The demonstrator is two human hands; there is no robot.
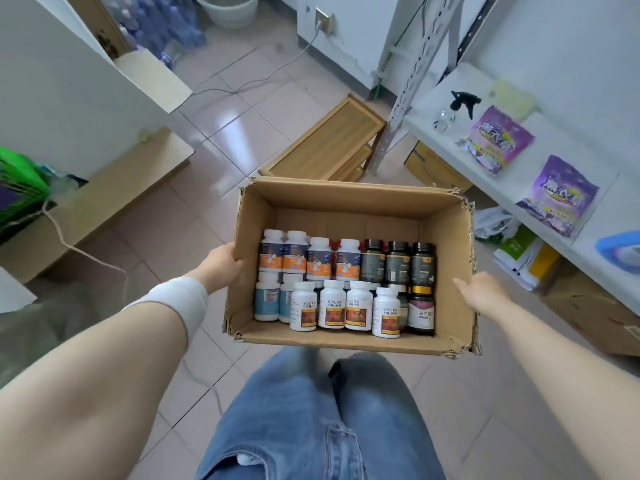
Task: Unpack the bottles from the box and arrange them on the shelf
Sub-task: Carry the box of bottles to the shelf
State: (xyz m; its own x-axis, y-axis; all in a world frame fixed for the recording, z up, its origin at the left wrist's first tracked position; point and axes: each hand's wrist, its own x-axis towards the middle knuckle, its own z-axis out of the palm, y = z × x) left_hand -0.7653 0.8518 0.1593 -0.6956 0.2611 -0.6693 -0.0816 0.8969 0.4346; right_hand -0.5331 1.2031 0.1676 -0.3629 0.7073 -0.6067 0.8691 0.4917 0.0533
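Note:
An open cardboard box (349, 197) hangs in the air in front of me, above my legs. My left hand (223, 263) grips its left wall and my right hand (479, 292) grips its right wall. Inside stand several bottles: white ones with red labels (332, 304) at the front, white ones with orange and blue labels (294, 254) at the back left, black ones (398, 261) at the back right. The white metal shelf (433, 95) is to the right, beside the box.
On the shelf lie a spray bottle (457, 109), two purple bags (557, 194) and a blue object (620, 249). A wooden rack (329, 140) lies on the tiled floor beyond the box. Cardboard boxes (588, 306) sit under the shelf. A cable (86, 254) runs across the floor on the left.

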